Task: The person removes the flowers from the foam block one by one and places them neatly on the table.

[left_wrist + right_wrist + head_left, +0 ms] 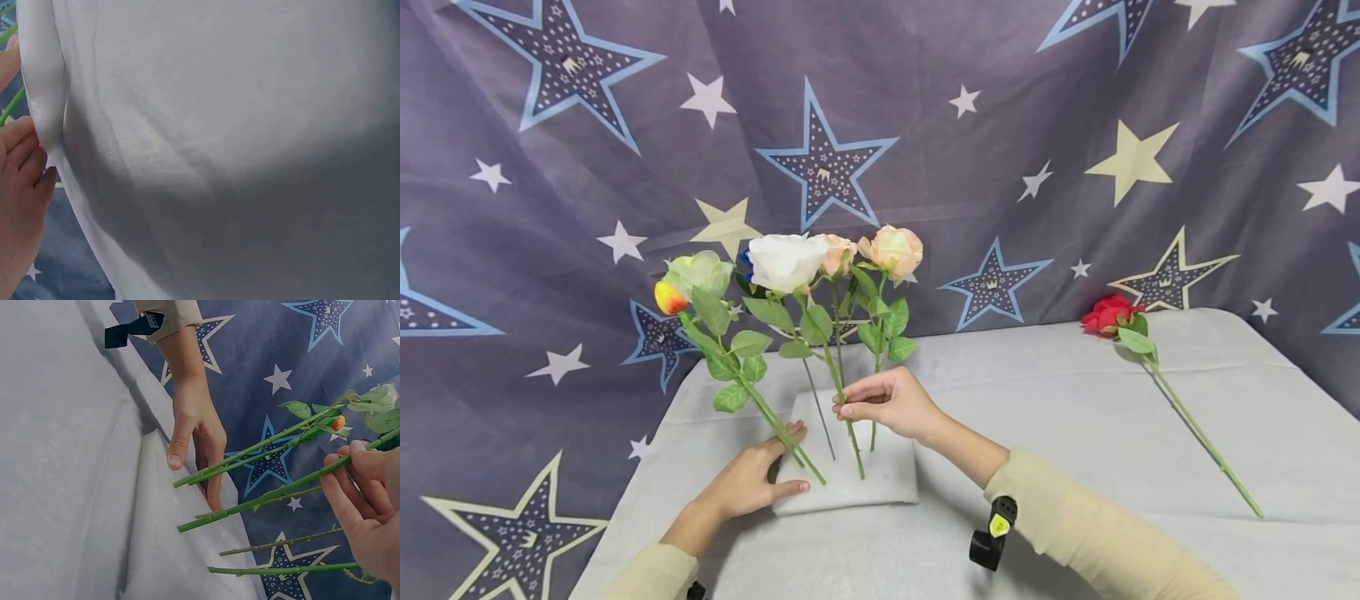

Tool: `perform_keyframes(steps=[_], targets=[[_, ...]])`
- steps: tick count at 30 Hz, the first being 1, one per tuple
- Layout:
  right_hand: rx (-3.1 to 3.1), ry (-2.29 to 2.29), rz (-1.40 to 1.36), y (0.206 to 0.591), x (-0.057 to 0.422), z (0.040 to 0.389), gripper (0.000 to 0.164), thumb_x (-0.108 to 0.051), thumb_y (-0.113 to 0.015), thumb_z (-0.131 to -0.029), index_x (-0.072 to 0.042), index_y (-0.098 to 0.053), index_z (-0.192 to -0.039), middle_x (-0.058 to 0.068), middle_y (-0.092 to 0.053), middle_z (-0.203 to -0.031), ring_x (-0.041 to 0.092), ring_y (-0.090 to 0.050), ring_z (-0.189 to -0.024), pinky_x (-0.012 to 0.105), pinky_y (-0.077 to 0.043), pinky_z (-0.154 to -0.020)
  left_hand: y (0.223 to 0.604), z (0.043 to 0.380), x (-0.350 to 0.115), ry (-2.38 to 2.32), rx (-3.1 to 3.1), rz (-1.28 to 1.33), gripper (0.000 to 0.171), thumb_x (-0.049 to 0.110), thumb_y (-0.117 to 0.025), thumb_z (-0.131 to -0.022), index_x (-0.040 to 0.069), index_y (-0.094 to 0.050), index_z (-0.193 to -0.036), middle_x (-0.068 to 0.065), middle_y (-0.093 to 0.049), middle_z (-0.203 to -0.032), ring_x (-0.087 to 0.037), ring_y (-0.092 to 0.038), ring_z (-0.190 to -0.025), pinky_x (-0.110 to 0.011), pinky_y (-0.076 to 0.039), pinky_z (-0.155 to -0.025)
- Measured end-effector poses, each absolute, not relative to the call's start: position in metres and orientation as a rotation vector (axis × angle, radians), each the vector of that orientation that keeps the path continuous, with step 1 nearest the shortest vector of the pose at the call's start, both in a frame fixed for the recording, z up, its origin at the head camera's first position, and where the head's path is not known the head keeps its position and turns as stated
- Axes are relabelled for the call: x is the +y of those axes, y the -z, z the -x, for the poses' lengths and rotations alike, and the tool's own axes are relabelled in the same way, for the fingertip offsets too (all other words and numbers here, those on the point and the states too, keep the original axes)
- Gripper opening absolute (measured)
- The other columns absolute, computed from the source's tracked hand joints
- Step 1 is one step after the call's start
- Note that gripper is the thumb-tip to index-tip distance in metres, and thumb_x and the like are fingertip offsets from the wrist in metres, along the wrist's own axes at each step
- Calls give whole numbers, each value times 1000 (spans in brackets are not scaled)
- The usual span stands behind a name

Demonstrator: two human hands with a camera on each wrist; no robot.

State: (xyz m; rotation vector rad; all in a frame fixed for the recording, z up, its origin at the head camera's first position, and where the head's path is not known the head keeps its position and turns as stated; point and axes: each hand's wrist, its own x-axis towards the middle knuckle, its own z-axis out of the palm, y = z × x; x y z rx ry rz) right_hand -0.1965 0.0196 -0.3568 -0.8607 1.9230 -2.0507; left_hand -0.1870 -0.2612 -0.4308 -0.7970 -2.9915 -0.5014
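Observation:
A white artificial rose stands upright, its green stem pinched between the thumb and fingers of my right hand. The stem's lower end meets the top of a white block. My left hand rests on the block's left side, thumb and fingers spread along it. Beside that hand, a pale green flower and an orange-yellow bud lean left on stems standing at the block. Peach roses rise behind and right of the white one. A blue flower is mostly hidden behind the white petals.
A red rose with a long stem lies on the grey cloth-covered table at the right. A star-patterned curtain hangs behind the table. A black wrist camera is strapped at my right sleeve.

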Motion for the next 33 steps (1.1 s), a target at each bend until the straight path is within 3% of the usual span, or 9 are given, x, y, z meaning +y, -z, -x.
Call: perform_keyframes(steps=[14, 20, 27, 33], targets=[[1925, 2078, 861, 356, 18, 197, 25, 4, -65, -83, 15, -64, -105, 30, -65, -103, 35, -68, -92, 33, -58, -80, 431, 187, -262, 497, -3018, 765, 83, 57, -65, -78, 11, -40, -143, -11, -41, -146, -31, -43, -132, -48, -37, -108], [1961, 2061, 842, 356, 18, 198, 24, 2, -66, -83, 12, -65, -105, 28, -66, -102, 19, -72, -86, 32, -58, -81, 432, 188, -262, 505, -3013, 770, 81, 57, -64, -79, 11, -41, -142, -10, -42, -146, -30, -43, -132, -48, -37, -108], [1956, 2072, 854, 356, 18, 198, 25, 2, -66, -83, 14, -65, -105, 29, -66, -101, 28, -70, -89, 32, -58, -80, 433, 187, -263, 528, -2991, 769, 82, 55, -67, -77, 12, -41, -142, -10, -43, -145, -30, -43, -132, -48, -37, -109], [1950, 2082, 851, 356, 18, 199, 25, 3, -66, -82, 14, -64, -105, 29, -66, -101, 20, -71, -87, 32, -58, -80, 436, 187, -264, 531, -2976, 781, 81, 55, -67, -77, 13, -42, -142, -10, -44, -145, -29, -44, -132, -48, -37, -108]])
